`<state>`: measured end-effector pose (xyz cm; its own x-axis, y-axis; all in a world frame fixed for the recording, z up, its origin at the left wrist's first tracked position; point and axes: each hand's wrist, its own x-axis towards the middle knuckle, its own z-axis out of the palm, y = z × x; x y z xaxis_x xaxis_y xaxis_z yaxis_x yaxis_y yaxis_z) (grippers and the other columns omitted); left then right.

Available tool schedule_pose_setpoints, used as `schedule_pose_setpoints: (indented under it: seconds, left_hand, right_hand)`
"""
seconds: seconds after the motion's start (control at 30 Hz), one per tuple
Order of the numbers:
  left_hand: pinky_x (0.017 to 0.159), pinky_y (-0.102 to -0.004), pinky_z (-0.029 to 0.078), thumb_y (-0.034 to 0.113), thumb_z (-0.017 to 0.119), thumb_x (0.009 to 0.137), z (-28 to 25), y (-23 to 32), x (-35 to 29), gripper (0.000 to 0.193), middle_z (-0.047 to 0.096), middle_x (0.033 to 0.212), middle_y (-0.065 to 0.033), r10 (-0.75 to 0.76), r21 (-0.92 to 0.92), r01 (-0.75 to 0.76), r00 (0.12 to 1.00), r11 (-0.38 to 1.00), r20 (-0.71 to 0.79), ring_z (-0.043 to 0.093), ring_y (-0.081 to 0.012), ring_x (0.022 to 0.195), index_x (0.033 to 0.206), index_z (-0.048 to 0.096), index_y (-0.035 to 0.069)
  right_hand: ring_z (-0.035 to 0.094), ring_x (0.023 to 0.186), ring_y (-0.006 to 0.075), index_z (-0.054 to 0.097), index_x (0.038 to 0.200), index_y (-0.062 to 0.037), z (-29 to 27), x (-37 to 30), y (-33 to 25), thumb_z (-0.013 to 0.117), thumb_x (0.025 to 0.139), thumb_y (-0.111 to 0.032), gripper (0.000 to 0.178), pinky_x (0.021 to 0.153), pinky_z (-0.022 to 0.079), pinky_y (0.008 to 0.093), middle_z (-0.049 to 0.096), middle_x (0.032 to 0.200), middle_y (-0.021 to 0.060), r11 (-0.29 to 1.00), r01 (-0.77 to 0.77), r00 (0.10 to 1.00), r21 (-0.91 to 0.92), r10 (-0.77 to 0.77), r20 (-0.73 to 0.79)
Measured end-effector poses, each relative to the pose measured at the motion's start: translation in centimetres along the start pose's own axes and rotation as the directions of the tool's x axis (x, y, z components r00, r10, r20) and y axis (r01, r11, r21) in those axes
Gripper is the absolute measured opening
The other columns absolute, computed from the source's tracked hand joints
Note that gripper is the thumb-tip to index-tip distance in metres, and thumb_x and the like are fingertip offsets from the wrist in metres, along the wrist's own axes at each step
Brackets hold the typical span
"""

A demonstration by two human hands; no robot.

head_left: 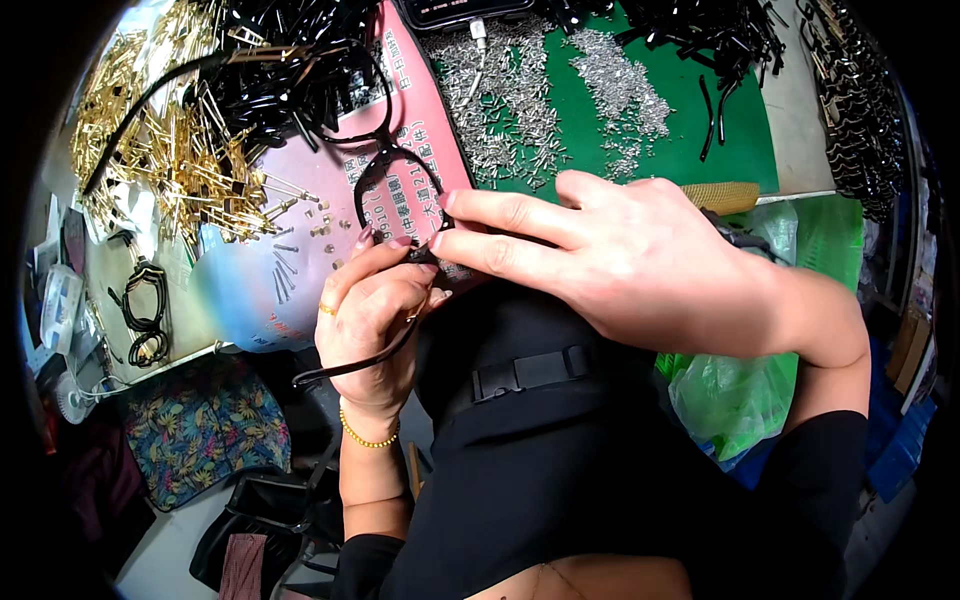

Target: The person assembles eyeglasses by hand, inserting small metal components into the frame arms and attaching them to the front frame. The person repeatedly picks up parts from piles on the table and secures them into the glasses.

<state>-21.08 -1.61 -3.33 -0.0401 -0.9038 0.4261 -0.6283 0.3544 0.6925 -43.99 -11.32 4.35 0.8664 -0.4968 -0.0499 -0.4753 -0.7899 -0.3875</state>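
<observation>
A black eyeglass frame [388, 138] is held tilted above the work surface, between my two hands. One temple arm, dark with some gold, reaches away to the far left; the other temple [365, 365] curves down past my left palm. My left hand [362, 305] is closed, its fingers pinching the near corner of the frame by the hinge. From the right, my right hand [625, 250] reaches over with two fingers stretched to the near rim, their tips against it. Its thumb is hidden, and so is anything tiny between the fingertips.
Gold metal pieces [165, 130] and black temples [285, 95] lie heaped at far left. Small silver pins [510, 110] cover part of a green mat [700, 130]. More black temples [710, 30] sit behind. Left stand other frames [145, 300]; a green plastic bag [730, 400] hangs right.
</observation>
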Motion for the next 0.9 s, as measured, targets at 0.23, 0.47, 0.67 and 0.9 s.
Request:
schedule_pose_setpoints:
  seconds: [0.23, 0.47, 0.67, 0.9]
  left_hand:
    - [0.092, -0.0448, 0.056, 0.0, 0.083, 0.07, 0.0, 0.1, 0.8, 0.027, 0.07, 0.089, -0.0102, -0.025, -0.214, 0.005, 0.995, 0.977, -0.094, 0.07, -0.0297, 0.091, 0.087, 0.063, 0.004]
    - [0.087, -0.0447, 0.057, -0.001, 0.083, 0.069, 0.2, 0.3, 1.1, 0.029, 0.07, 0.088, -0.0102, 0.028, -0.125, -0.04, 0.995, 0.991, -0.099, 0.071, -0.0292, 0.085, 0.09, 0.062, 0.003]
    - [0.083, -0.0442, 0.058, -0.003, 0.081, 0.068, -0.2, 0.4, 1.7, 0.03, 0.069, 0.087, -0.0101, 0.119, 0.024, -0.119, 0.993, 0.993, -0.026, 0.071, -0.0292, 0.083, 0.092, 0.064, 0.004]
    - [0.081, -0.0416, 0.059, -0.007, 0.08, 0.069, -0.4, -0.2, 2.1, 0.032, 0.069, 0.086, -0.009, 0.035, 0.017, -0.035, 0.999, 0.999, 0.023, 0.07, -0.026, 0.08, 0.095, 0.065, 0.006]
  right_hand:
    - [0.058, 0.071, 0.0203, 0.06, 0.134, -0.0203, 0.4, 0.1, 0.5, 0.068, 0.075, -0.004, 0.061, 0.051, 0.053, 0.0281, 0.061, 0.137, -0.0042, 0.998, 0.039, 0.999, 0.057, -0.04, 0.025]
    - [0.058, 0.072, 0.0195, 0.062, 0.133, -0.0194, 0.3, 0.5, 0.5, 0.068, 0.074, -0.002, 0.062, 0.053, 0.054, 0.0283, 0.062, 0.135, -0.0043, 0.995, 0.025, 0.999, 0.097, -0.029, 0.038]
    - [0.058, 0.072, 0.0182, 0.063, 0.132, -0.0173, 0.4, 0.6, 0.6, 0.068, 0.074, -0.001, 0.06, 0.052, 0.054, 0.0274, 0.062, 0.133, -0.0031, 0.995, 0.036, 0.999, 0.098, -0.039, 0.022]
    - [0.057, 0.069, 0.0186, 0.063, 0.131, -0.015, 0.4, 0.8, 0.6, 0.067, 0.073, 0.0, 0.06, 0.052, 0.054, 0.0284, 0.062, 0.132, 0.0006, 0.995, 0.022, 0.999, 0.101, -0.024, 0.022]
